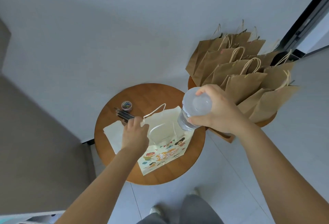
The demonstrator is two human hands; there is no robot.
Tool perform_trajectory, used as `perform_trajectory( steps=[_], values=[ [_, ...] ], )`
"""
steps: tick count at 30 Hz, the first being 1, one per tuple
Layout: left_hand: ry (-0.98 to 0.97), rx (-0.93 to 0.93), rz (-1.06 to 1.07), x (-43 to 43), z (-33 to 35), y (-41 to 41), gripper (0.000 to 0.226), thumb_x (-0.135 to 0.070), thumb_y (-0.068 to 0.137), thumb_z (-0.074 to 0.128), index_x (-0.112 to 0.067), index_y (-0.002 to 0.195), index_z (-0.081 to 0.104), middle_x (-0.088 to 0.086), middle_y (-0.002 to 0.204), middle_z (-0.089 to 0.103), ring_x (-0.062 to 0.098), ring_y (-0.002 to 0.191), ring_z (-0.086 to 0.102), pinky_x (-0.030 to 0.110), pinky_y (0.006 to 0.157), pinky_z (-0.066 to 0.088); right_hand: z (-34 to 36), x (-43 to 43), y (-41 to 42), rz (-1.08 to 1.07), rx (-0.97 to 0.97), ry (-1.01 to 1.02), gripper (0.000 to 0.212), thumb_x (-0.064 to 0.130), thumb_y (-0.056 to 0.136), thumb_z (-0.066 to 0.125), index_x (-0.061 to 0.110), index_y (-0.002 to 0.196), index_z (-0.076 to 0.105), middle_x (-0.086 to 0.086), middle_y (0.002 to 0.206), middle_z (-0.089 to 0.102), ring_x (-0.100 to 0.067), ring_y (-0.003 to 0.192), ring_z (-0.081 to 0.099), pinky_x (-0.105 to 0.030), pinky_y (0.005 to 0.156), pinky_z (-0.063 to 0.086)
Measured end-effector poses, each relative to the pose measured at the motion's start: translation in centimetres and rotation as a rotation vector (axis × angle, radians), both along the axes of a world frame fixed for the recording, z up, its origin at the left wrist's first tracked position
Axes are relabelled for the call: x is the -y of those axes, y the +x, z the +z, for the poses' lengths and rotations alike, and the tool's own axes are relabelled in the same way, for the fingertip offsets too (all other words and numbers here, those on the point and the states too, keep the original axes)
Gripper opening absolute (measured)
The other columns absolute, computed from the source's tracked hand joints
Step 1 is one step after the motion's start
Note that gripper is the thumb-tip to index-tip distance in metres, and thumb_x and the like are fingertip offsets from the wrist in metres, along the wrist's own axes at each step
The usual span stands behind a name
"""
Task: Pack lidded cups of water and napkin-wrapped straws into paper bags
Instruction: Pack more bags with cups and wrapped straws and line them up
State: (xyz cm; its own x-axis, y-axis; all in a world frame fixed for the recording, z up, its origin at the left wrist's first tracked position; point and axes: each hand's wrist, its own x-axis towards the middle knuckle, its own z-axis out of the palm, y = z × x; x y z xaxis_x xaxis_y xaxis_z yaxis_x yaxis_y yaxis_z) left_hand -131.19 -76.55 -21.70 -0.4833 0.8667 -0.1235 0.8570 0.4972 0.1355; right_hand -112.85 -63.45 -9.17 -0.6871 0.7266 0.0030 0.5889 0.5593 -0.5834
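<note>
Mid-pack: right hand (219, 110) grip clamped on lidded cup (194, 108) above open white bag (163, 150), frame centre; left hand (136, 133) pinches its rim. Cup not in yet; straws (124, 114), napkins (114, 134) unpacked on counter (142, 95). Upper right, brown bags (245, 85) look done.

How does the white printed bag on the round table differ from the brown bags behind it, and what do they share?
Colour: the white bag carries cartoon prints; the brown bags are plain. State: the white bag's mouth gapes, held by the left hand; the brown bags' tops are closed. Grouping: the white bag stands alone; the brown bags crowd together. Both are paper with cord handles.
</note>
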Motion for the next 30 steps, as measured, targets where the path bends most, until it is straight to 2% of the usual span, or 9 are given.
perform_trajectory(
  steps=[3, 7, 10, 14, 16, 18, 21, 24, 30],
  values=[
    [-0.108, 0.035, -0.154, 0.1, -0.6, 0.7, 0.051, -0.046, 0.095, 0.046, -0.019, 0.137, 0.047, 0.002, 0.146, 0.038, 0.021, 0.134, 0.031, 0.032, 0.112, 0.023, -0.9, -0.2, -1.9, -0.003, -0.039, -0.026, 0.062, 0.040, 0.062, 0.079, 0.030, 0.112, 0.043, 0.016, 0.115, 0.037, -0.010, 0.111, 0.039, -0.032, 0.087, 0.043],
    [-0.314, 0.048, -0.157, 0.3, -2.0, 0.7, 0.115, -0.088, 0.067, 0.041, -0.016, 0.152, 0.008, 0.007, 0.160, 0.000, 0.031, 0.146, -0.007, 0.052, 0.118, -0.006, -3.5, 0.2, -4.7, -0.011, 0.010, -0.033, 0.065, 0.045, 0.062, 0.078, 0.026, 0.111, 0.039, 0.011, 0.114, 0.036, -0.012, 0.108, 0.038, -0.029, 0.080, 0.040],
    [-0.345, 0.043, -0.136, 0.1, -2.4, 0.8, 0.132, -0.093, 0.057, 0.042, -0.014, 0.151, -0.006, 0.011, 0.159, -0.013, 0.034, 0.144, -0.019, 0.057, 0.115, -0.008, -6.2, 1.1, -6.5, 0.047, 0.181, -0.005, 0.068, 0.053, 0.064, 0.074, 0.024, 0.113, 0.036, 0.005, 0.118, 0.038, -0.014, 0.107, 0.036, -0.028, 0.077, 0.036],
    [-0.328, 0.050, -0.131, -0.1, -1.9, 0.7, 0.130, -0.091, 0.058, 0.046, -0.016, 0.151, -0.007, 0.007, 0.159, -0.008, 0.034, 0.144, -0.016, 0.059, 0.114, -0.006, -11.0, 2.1, -8.3, 0.247, 0.504, 0.038, 0.082, 0.054, 0.063, 0.073, 0.021, 0.126, 0.031, -0.004, 0.127, 0.036, -0.025, 0.118, 0.036, -0.038, 0.088, 0.041],
    [-0.302, 0.065, -0.144, 0.1, -1.7, 0.7, 0.124, -0.088, 0.062, 0.047, -0.021, 0.150, -0.010, 0.002, 0.159, -0.009, 0.032, 0.145, -0.015, 0.059, 0.114, -0.008, -13.4, 1.9, -8.9, 0.370, 0.686, 0.078, 0.087, 0.054, 0.066, 0.072, 0.022, 0.131, 0.026, -0.007, 0.132, 0.034, -0.029, 0.121, 0.036, -0.047, 0.097, 0.036],
    [-0.274, 0.066, -0.146, 0.2, -1.7, 0.7, 0.120, -0.087, 0.064, 0.046, -0.025, 0.149, -0.013, -0.001, 0.159, -0.010, 0.031, 0.144, -0.015, 0.060, 0.113, -0.010, -15.1, 1.3, -9.3, 0.470, 0.791, 0.105, 0.089, 0.052, 0.068, 0.073, 0.022, 0.135, 0.023, -0.008, 0.134, 0.032, -0.030, 0.121, 0.036, -0.047, 0.098, 0.036],
    [-0.256, 0.057, -0.127, 0.2, -2.2, 0.7, 0.120, -0.089, 0.062, 0.043, -0.028, 0.146, -0.018, -0.001, 0.159, -0.010, 0.031, 0.144, -0.014, 0.059, 0.110, -0.015, -17.3, 0.3, -10.2, 0.580, 0.877, 0.138, 0.091, 0.048, 0.068, 0.075, 0.020, 0.136, 0.022, -0.009, 0.132, 0.032, -0.028, 0.117, 0.039, -0.041, 0.090, 0.043],
    [-0.247, 0.066, -0.106, 0.1, -2.4, 0.6, 0.121, -0.090, 0.061, 0.043, -0.026, 0.142, -0.022, 0.001, 0.159, -0.009, 0.032, 0.145, -0.013, 0.057, 0.107, -0.018, -19.5, -0.3, -11.2, 0.617, 0.905, 0.135, 0.094, 0.048, 0.067, 0.076, 0.019, 0.137, 0.021, -0.011, 0.134, 0.029, -0.031, 0.119, 0.037, -0.044, 0.092, 0.045],
    [-0.310, 0.074, -0.026, -0.6, -2.2, 0.7, 0.126, -0.089, 0.061, 0.045, -0.013, 0.151, 0.000, 0.007, 0.159, -0.003, 0.034, 0.144, -0.010, 0.060, 0.111, -0.008, -22.3, -0.9, -10.8, 0.665, 0.955, 0.067, 0.098, 0.043, 0.077, 0.070, 0.015, 0.147, 0.007, -0.012, 0.152, 0.009, -0.037, 0.141, 0.010, -0.054, 0.108, 0.028]
  ],
)
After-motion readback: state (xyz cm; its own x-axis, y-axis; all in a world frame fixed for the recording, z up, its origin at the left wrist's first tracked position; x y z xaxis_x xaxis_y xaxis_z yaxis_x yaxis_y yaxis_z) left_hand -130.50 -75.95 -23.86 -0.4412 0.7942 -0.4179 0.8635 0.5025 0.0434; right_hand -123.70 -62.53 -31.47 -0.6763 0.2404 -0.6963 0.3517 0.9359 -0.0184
